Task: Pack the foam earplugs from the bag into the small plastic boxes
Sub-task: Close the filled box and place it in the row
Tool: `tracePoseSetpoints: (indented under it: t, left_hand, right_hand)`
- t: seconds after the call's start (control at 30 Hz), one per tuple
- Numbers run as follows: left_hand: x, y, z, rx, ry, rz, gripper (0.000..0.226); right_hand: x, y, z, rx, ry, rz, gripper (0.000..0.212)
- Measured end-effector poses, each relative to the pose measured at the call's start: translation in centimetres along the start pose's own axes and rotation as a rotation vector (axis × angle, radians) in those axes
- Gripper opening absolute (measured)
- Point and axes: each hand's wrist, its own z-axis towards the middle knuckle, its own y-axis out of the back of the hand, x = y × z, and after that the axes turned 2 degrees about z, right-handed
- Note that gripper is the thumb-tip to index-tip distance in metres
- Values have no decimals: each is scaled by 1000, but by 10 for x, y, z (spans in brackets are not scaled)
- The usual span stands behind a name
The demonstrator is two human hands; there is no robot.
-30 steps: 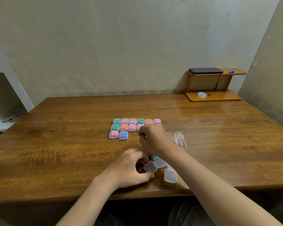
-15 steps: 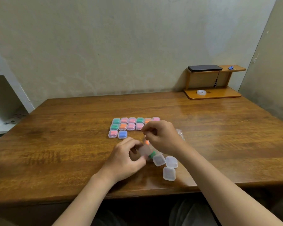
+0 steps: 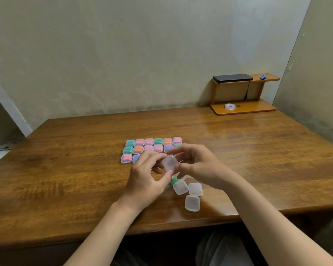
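14 filled boxes (image 3: 158,148), 3 empty boxes (image 3: 192,202)

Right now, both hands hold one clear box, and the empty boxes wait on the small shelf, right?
No. The head view shows the empty boxes on the table, not the shelf. The left hand and right hand do hold one clear box.

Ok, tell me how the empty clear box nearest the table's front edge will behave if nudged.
The empty box looks like thin clear plastic with nothing inside, so it is probably very light. Squat and flat, it should slide rather than tip on the glossy table. Near the edge, a nudge could drop it.
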Motion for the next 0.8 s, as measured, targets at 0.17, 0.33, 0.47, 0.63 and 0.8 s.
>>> tracePoseSetpoints:
  t: [0.17,0.33,0.47,0.63,0.8]
  left_hand:
    - [-2,0,2,38,10,-17,45]
    - [-5,-1,2,28,30,-39,45]
    - [-4,-2,1,19,72,-94,47]
    - [-5,-1,1,21,105,-121,41]
    - [-4,-2,1,16,94,-110,49]
  right_hand:
    - [-3,2,-4,-16,19,96,35]
    - [-2,4,-6,-17,18,142,32]
    - [-1,5,-7,-20,21,105,32]
    - [-1,4,-9,-14,27,89,35]
    - [-1,3,-9,-33,45,68,33]
